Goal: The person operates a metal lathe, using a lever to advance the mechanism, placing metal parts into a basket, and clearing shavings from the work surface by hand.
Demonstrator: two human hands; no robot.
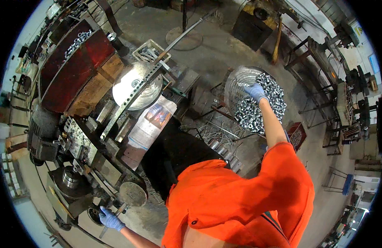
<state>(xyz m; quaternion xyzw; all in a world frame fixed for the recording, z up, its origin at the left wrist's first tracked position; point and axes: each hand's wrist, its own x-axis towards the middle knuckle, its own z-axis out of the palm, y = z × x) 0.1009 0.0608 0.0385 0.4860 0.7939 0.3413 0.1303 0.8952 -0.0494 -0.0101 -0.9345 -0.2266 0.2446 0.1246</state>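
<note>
While the person in the orange shirt (236, 198) leans over the work, both hands in blue gloves are busy. The right hand (255, 91) is in the upper right of the frame, reaching into a round metal pan with holes (236, 82). It rests on a big heap of small shiny metal pieces (261, 107) that look like short tubes or nuts. The fingers are bent down into the heap, but I cannot tell if they have grabbed any pieces.

The left hand (110, 219) is at the lower left of the frame. It is closed around a thin metal handle (116, 213) that sticks out of a dark, greasy machine (75, 165). A round grey disc (133, 193) sits just above that hand.

The little metal pieces look hard and smooth. One piece would be light, but a full handful would feel heavy. They look like they could be oily, so they may slip and roll out between the fingers. I think it works best to scoop them from the side of the heap with a cupped hand, not pinch them one by one. They will not break if they fall.

In the upper middle of the frame there is a big shiny round plate (137, 87) with a long strip with holes (133, 95) over it. A dark red bin (75, 70) with more shiny pieces sits in the upper left.
</note>
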